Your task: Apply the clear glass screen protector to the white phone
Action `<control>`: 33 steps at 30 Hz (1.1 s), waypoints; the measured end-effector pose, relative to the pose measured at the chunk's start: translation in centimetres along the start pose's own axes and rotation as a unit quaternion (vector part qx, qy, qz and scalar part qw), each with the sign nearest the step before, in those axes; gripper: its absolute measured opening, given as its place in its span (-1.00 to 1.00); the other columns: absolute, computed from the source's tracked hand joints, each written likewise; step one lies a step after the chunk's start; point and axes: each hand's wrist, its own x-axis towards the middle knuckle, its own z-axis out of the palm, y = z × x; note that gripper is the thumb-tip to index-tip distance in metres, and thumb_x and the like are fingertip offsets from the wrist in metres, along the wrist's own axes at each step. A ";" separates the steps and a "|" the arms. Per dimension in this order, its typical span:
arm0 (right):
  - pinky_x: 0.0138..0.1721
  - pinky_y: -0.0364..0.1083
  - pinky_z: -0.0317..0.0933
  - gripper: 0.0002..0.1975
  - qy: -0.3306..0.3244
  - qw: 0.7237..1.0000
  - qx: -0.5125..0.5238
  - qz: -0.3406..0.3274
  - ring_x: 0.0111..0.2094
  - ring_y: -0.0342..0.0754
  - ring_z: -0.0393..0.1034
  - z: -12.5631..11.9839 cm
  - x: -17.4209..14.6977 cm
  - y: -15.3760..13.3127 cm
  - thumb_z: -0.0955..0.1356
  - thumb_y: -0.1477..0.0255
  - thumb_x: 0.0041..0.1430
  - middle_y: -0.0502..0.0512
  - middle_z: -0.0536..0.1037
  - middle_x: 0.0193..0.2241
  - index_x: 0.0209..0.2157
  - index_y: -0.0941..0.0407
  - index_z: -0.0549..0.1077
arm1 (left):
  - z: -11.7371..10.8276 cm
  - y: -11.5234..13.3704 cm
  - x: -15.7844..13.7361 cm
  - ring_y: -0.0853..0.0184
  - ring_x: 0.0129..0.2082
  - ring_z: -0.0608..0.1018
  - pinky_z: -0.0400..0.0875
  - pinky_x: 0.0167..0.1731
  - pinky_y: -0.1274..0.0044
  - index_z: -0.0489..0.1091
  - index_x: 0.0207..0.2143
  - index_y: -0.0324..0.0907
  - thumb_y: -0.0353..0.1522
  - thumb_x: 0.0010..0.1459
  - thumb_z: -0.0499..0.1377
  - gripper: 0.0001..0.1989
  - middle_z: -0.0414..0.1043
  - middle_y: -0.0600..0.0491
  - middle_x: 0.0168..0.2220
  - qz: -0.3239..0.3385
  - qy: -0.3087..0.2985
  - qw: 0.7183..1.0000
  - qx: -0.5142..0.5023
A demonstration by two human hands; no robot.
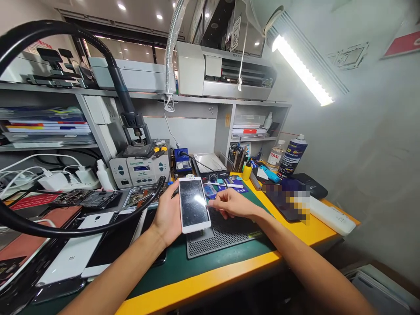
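Note:
A white smartphone (194, 205) with a dark, speckled screen rests in my left hand (166, 214), whose fingers wrap its left side and back. Light from the lamp glares on the glass. My right hand (231, 203) is at the phone's right edge, its thumb and index finger pinched together and the other fingers curled. Whatever the pinch holds, if anything, is too small to see. Beneath both hands lies a grey perforated mat (226, 234) on a green work mat (177, 273).
Phones and parts, including a white phone back (74, 253), crowd the left side. A black hose (82, 232) arches there. Behind stands a soldering station (141, 168). At right are a spray can (293, 155), a yellow bottle (246, 171) and a long white case (331, 215). A lamp (302, 70) hangs above.

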 end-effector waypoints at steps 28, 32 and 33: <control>-0.04 0.06 0.37 -0.50 0.097 0.884 -0.228 -0.397 -0.07 0.10 0.51 4.9 -1.3 -0.9 0.53 0.09 0.06 0.29 0.59 -0.05 -0.09 0.15 0.56 | 0.1 -1.1 0.0 -0.02 -0.19 0.64 0.52 -0.10 0.15 0.47 0.04 -0.32 -0.05 0.33 0.01 -0.45 0.59 -0.25 -0.14 -0.053 -0.005 0.997 -0.053; -0.03 0.07 0.38 -0.53 0.091 0.885 -0.232 -0.393 -0.06 0.10 0.51 4.9 -1.4 -1.1 0.52 0.10 0.08 0.29 0.59 -0.06 -0.09 0.14 0.56 | 0.0 -1.2 0.1 -0.02 -0.20 0.64 0.52 -0.10 0.15 0.47 0.03 -0.31 -0.05 0.33 -0.01 -0.44 0.59 -0.25 -0.14 -0.057 0.000 0.997 -0.054; -0.03 0.07 0.38 -0.53 0.090 0.886 -0.233 -0.391 -0.07 0.10 0.52 5.0 -1.4 -1.2 0.52 0.10 0.09 0.29 0.60 -0.06 -0.10 0.14 0.57 | 0.0 -1.2 0.1 -0.02 -0.20 0.64 0.52 -0.11 0.15 0.47 0.03 -0.31 -0.04 0.33 -0.01 -0.44 0.59 -0.25 -0.14 -0.058 0.002 0.997 -0.053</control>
